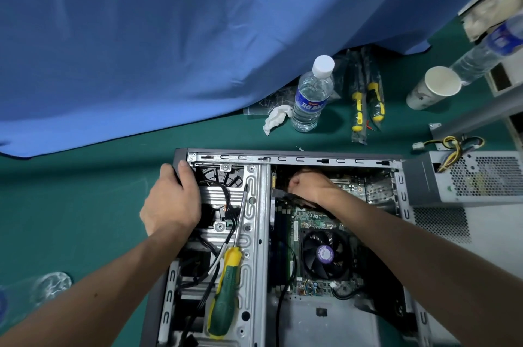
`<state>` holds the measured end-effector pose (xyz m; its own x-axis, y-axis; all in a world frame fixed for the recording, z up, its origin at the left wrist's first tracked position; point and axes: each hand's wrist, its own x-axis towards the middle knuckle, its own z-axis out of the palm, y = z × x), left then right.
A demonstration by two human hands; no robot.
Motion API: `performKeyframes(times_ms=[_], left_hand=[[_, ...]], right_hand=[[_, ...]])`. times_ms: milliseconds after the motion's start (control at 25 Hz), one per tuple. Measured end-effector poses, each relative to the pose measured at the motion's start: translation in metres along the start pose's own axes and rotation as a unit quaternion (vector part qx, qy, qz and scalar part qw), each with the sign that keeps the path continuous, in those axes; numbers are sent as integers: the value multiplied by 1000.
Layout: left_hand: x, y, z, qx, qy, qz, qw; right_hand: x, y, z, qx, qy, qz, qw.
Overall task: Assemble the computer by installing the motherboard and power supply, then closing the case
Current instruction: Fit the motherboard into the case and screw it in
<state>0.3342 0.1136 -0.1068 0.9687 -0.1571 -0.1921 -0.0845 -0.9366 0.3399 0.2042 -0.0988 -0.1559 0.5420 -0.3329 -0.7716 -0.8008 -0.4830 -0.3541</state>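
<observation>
The motherboard [319,233] already lies flat in the right bay of the open case [283,158], its fan facing up. Our right hand [308,185] is down at the board's far end, just under the case's top rail, fingers curled in on something we cannot make out; a dark cable runs off beside the knuckles, so we judge we are seating a connector or a screw there, but we cannot tell what the grip encloses. Our left hand [172,199] clamps the case's far left corner, thumb over the rim, steadying the frame.

The power supply [467,177] is not yet in: it sits on the table just beside the case's right wall, its long axis running left to right, its wires [450,148] trailing out at the top. It lies to the right of both hands, so the right one is far nearer for fetching it.

A green-and-yellow screwdriver [226,284] rests on the drive cage, shaft pointing away from us. Further out stand a water bottle [311,94], packaged screwdrivers [368,100] and a paper cup [433,86].
</observation>
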Motion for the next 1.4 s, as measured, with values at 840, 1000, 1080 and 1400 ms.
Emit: performKeyframes(times_ms=[840,1000,1080,1400], left_hand=[[-1,0,1,-6,-3,5,1000],[1,-1,2,1,0,5,1000],[1,-2,0,0,-1,3,1000],[0,-2,0,-5,-2,5,1000]], right_hand=[[-1,11,8,65,31,-20,997],[5,3,12,82,38,-6,996],[1,3,12,92,21,-4,996],[-67,14,-6,309,40,-149,938]])
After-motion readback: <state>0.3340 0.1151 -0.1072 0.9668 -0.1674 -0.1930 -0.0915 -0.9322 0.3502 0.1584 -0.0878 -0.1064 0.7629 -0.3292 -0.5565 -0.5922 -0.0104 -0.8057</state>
